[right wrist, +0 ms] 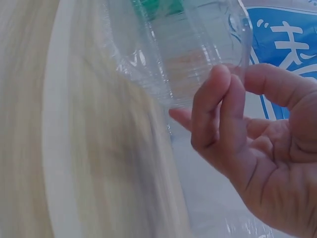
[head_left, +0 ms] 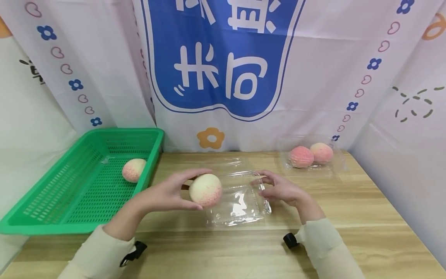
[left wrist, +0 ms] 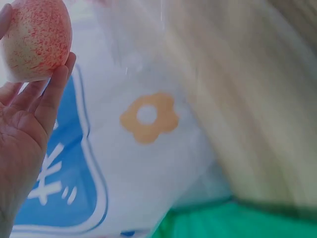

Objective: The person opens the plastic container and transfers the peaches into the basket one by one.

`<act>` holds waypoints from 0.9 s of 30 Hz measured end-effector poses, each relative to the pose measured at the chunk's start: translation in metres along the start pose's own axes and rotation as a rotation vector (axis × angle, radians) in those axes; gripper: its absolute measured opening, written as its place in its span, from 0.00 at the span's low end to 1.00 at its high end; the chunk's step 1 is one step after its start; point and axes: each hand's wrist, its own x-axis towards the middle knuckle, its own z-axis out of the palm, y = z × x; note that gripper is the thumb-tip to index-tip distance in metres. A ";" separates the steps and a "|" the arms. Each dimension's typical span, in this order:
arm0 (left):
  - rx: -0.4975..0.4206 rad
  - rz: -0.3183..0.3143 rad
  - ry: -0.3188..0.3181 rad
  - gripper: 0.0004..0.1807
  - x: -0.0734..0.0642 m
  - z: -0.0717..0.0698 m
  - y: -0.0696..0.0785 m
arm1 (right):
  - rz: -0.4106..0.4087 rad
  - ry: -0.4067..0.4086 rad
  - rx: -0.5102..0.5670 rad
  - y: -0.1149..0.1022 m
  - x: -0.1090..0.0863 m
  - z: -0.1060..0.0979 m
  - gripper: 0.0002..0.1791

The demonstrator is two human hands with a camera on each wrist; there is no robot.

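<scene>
Your left hand (head_left: 165, 194) pinches a round peach (head_left: 206, 189) between thumb and fingers; it's cream with fine pink speckles toward its lower side. From the head view, the peach covers part of the left edge of a shiny clear box (head_left: 240, 209). Your right hand (head_left: 281, 189) pinches that box's right edge. To your left, a green basket (head_left: 94, 193) holds another peach (head_left: 133, 170); at the far right, a second box (head_left: 337, 162) holds a pink peach (head_left: 301, 157) and a paler peach (head_left: 321, 152).
</scene>
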 end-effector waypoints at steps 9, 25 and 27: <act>0.112 -0.083 0.085 0.44 -0.040 -0.033 0.022 | -0.160 -0.129 -0.058 0.007 -0.021 -0.034 0.39; 0.202 -0.216 0.203 0.46 -0.074 -0.081 0.014 | -0.319 -0.283 -0.148 0.007 -0.065 -0.102 0.40; 0.220 -0.231 0.217 0.45 -0.079 -0.086 0.010 | -0.320 -0.304 -0.147 0.007 -0.069 -0.108 0.41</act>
